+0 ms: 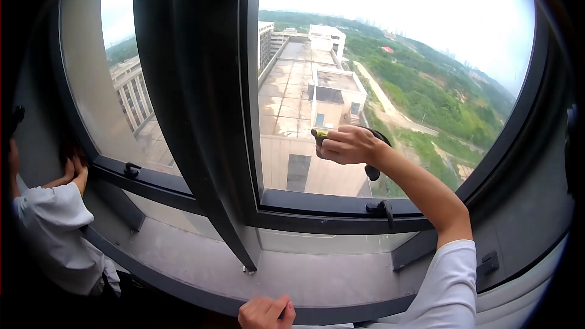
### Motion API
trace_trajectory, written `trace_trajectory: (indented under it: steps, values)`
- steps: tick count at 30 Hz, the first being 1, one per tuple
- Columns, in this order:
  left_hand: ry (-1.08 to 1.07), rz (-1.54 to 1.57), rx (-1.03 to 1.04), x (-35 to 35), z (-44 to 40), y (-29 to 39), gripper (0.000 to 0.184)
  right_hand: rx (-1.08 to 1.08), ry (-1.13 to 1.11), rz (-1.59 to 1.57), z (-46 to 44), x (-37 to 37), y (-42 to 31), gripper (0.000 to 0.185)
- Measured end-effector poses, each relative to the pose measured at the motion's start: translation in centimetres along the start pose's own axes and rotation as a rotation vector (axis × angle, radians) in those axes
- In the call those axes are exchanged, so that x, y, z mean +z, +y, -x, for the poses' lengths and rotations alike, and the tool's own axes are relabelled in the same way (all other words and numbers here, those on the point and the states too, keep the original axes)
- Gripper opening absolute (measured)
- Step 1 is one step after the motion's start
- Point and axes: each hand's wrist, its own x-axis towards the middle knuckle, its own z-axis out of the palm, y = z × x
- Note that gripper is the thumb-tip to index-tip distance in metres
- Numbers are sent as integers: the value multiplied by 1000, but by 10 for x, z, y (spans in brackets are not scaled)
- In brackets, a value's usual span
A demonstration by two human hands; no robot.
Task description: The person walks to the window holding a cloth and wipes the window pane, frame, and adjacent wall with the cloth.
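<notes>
My right hand (348, 145) is raised in front of the large window pane (390, 85), its fingers wrapped round a black and yellow-green tool (320, 135). Most of that tool is hidden by the hand, so its exact kind does not show; black curved parts stick out near the wrist. Whether it touches the glass I cannot tell. Low at the bottom edge is my left hand (266, 312), fingers curled in and nothing visible in them, close to the dark rim of the sill (323, 314).
A black window handle (381, 208) juts from the lower frame below my right forearm. A thick dark mullion (195, 85) divides the panes. At the left, another person in a white sleeve (58, 213) has their hands (76, 170) near the frame corner. A second handle (131, 170) is there.
</notes>
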Motion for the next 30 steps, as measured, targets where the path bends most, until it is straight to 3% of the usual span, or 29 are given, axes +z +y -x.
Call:
trace_trajectory:
  steps: [3, 5, 7, 9, 11, 13, 15, 18, 22, 23, 24, 27, 30]
  values:
    - [37, 22, 3, -2, -3, 0, 8, 116, 220, 260, -37, -37, 87, 28]
    - [18, 48, 3, -3, 0, 2, 8, 322, 527, 337, -68, -84, 180, 17]
    - [17, 28, 3, 0, 1, -2, 9, 551, 582, 590, -85, -106, 221, 17]
    - [26, 29, -11, -1, 3, -3, 9, 439, 542, 398, -88, -87, 185, 17]
    - [32, 44, -5, -3, 3, -3, 8, 344, 278, 258, -66, -43, 105, 19]
    - [29, 61, 12, 1, 3, -4, 7, 117, 73, 30, -36, -5, 21, 20]
    - [24, 56, 37, -3, 8, -5, 7, 5, -70, -25, -22, 9, -21, 20]
    - [56, 30, 29, -6, 4, -3, 6, 53, 48, 54, -36, -7, 29, 22]
    - [64, 71, 16, -4, 1, -3, 7, 406, 553, 309, -115, -76, 176, 17]
    - [41, 74, 22, -5, 1, -4, 8, 543, 513, 429, -122, -82, 204, 18]
    - [15, 80, 20, -5, 1, -4, 8, 532, 533, 531, -138, -85, 213, 19]
    - [51, 60, -22, -1, 4, -2, 9, 413, 550, 353, -158, -54, 177, 16]
    - [67, 39, -27, -1, 0, 2, 9, 253, 343, 100, -151, -11, 109, 13]
